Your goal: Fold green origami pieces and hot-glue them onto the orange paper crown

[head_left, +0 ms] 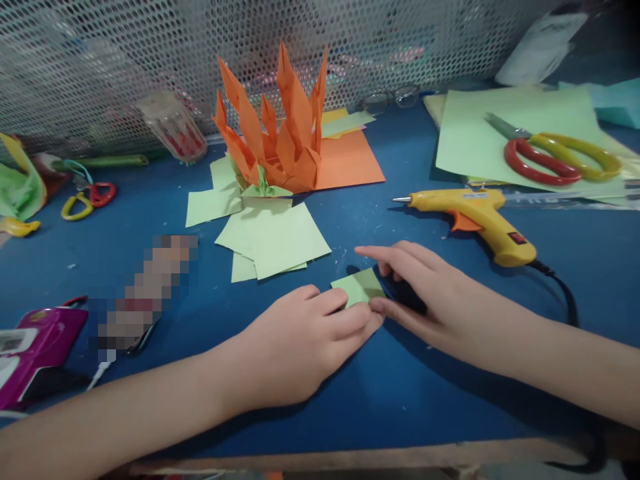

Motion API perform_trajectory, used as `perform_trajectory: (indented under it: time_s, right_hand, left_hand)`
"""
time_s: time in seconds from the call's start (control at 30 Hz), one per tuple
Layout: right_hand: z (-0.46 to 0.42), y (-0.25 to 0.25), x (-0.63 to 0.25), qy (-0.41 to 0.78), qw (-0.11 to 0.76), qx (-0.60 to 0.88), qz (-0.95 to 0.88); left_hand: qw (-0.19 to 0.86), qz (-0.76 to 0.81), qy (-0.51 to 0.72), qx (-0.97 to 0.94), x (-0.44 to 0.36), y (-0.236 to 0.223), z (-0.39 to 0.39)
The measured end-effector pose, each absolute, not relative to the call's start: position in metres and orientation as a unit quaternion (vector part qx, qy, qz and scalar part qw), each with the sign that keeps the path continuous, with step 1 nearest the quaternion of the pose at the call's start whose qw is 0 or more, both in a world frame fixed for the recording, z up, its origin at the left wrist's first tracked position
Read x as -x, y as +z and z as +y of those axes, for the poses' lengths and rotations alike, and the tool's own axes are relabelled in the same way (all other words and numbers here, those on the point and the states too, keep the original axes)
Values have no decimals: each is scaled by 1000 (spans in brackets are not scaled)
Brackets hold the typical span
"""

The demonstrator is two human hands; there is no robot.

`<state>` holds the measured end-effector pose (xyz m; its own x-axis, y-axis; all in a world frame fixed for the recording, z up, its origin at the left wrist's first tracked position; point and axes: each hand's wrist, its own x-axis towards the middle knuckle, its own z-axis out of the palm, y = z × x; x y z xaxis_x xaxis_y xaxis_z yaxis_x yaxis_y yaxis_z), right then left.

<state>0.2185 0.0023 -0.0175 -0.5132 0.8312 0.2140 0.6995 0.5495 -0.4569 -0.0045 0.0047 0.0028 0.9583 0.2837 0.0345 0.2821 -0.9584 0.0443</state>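
Observation:
A small folded piece of light green paper [361, 285] lies on the blue table between my hands. My left hand [320, 333] is closed over its near left side, fingertips pressing it against the tabletop. Those fingers hide part of the paper. From the right, my right hand [430, 293] has its thumb tip at the paper's near right corner, by the left fingertips. Its index finger points out to the left above the table, apart from the thumb, and it grips nothing. Beyond my hands lie several light green paper squares [287, 240], overlapping in a loose pile.
Orange folded-paper flames [285, 140] stand behind the pile. At right lie a yellow glue gun [470, 207], corded, and red-and-yellow scissors [545, 157] on green sheets [475, 127]. A clear jar [175, 130], small scissors [90, 199] and a purple box [43, 347] are leftward. Perforated mesh [125, 53] closes the back.

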Motion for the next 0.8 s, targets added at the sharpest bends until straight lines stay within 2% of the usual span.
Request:
perform_trajectory:
  time_s: [0.13, 0.3, 0.4, 0.5, 0.6, 0.8]
  right_hand:
    - [-1, -19, -214, 170, 224, 440, -853]
    - [-1, -14, -209, 241, 259, 443, -824]
    - [2, -10, -210, 276, 260, 451, -808]
    - [4, -9, -214, 281, 296, 462, -787]
    - [5, -11, -219, 307, 313, 458, -773]
    - [15, 3, -223, 479, 271, 491, -675]
  left_hand:
    - [16, 151, -8, -988, 4, 2, 4]
    - [43, 181, 17, -982, 5, -3, 5]
    - [61, 183, 67, -979, 7, -8, 5]
    - [85, 234, 183, -951, 7, -11, 5]
    - [138, 324, 263, -898, 7, -14, 7]
    - [277, 375, 248, -849, 5, -13, 12]
